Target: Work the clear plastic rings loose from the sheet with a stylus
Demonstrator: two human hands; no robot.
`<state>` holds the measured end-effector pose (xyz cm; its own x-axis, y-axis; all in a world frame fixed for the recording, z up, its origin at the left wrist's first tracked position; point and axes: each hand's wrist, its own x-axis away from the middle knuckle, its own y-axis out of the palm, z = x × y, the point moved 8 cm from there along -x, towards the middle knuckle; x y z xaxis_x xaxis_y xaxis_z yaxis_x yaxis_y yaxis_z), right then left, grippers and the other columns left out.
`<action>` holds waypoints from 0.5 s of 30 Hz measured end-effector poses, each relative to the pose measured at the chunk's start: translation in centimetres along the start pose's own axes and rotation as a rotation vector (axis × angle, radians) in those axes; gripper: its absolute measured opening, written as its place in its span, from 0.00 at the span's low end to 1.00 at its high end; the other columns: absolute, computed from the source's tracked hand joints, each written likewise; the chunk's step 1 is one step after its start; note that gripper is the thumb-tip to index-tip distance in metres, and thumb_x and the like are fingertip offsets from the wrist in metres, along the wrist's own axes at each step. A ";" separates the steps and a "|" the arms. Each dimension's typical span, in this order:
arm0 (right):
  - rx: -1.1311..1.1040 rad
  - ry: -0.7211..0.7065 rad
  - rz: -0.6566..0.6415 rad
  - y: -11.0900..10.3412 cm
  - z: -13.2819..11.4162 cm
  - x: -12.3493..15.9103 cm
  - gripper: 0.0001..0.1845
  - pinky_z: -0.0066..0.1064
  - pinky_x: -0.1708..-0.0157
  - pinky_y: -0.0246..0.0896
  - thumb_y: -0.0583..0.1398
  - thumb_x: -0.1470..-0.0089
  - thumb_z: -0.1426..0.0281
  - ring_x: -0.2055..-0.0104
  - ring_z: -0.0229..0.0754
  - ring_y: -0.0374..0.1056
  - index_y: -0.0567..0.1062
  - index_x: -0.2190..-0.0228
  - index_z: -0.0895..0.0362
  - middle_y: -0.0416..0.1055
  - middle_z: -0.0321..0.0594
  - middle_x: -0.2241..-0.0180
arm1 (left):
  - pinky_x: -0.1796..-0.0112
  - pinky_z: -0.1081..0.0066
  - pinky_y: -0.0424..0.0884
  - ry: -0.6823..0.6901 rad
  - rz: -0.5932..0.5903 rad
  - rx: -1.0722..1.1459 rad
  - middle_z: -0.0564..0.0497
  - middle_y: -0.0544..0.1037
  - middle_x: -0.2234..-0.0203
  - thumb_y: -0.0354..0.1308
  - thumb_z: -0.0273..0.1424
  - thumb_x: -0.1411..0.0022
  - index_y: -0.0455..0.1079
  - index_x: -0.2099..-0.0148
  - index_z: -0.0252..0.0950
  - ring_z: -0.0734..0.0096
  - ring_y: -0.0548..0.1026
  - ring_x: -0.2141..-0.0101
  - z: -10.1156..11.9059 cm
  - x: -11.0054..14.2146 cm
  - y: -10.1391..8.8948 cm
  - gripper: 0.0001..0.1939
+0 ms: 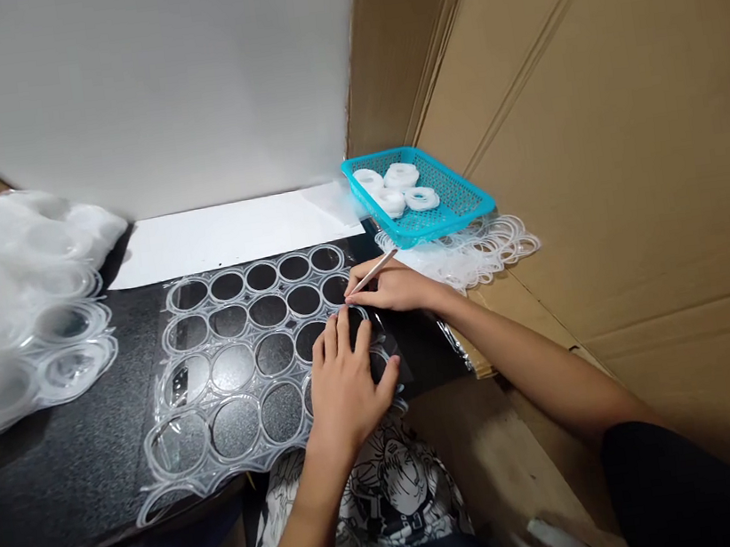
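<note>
Heaped well to the left of the left hand, a cloudy plastic bundle (7,312) looks light, soft and slippery, best gathered from beneath with a broad hold. Nearer that hand, a clear sheet of joined rings (250,335) lies flat on a black tabletop (95,470), reaching leftward from under the palm. Thin and likely floppy, it would probably bend or slide if lifted by one corner; two opposite edges offer the surer hold, with little pull on the narrow joins. The left hand (345,384) rests palm down on its right portion, fingers moderately spread, gripping nothing. Just beyond those fingertips, the right hand (393,283) pinches a slim white tool (371,274), seemingly light and stiff, held low near its working tip. Beyond the right hand, a blue basket (420,232) carries white ring stacks (422,199), which might slump unless cupped around their sides. Loose rings (489,248), apparently flimsy and prone to tangling, spread beside it.
</note>
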<state>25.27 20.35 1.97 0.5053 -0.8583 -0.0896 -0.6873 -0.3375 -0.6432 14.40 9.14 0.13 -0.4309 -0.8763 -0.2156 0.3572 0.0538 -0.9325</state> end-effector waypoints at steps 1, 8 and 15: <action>0.008 0.005 -0.019 0.0 -0.1 -0.1 0.04 0.29 0.64 0.65 0.66 0.42 0.69 0.64 0.39 0.74 0.80 0.68 0.57 0.80 0.37 0.67 | 0.37 0.45 0.64 -0.003 -0.001 -0.003 0.34 0.63 0.30 0.54 0.48 0.29 0.65 0.33 0.34 0.42 0.61 0.31 0.0 -0.1 0.0 0.30; 0.072 -0.025 -0.101 -0.3 -1.0 -0.7 0.04 0.30 0.62 0.65 0.66 0.41 0.69 0.64 0.39 0.74 0.81 0.68 0.56 0.81 0.37 0.66 | 0.38 0.45 0.63 -0.005 0.014 0.015 0.34 0.65 0.33 0.53 0.48 0.29 0.65 0.34 0.34 0.42 0.62 0.33 -0.2 -0.2 -0.1 0.29; 0.129 -0.065 -0.072 -0.1 -1.0 -0.3 0.05 0.32 0.61 0.66 0.65 0.39 0.69 0.63 0.41 0.76 0.82 0.67 0.55 0.83 0.38 0.65 | 0.37 0.46 0.62 -0.014 -0.020 0.024 0.36 0.62 0.30 0.53 0.48 0.29 0.64 0.34 0.36 0.42 0.60 0.32 -0.3 -0.2 0.2 0.29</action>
<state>24.67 20.26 2.89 0.5861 -0.8056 -0.0858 -0.5773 -0.3410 -0.7419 14.29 9.47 -0.07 -0.4262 -0.8839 -0.1925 0.3684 0.0248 -0.9293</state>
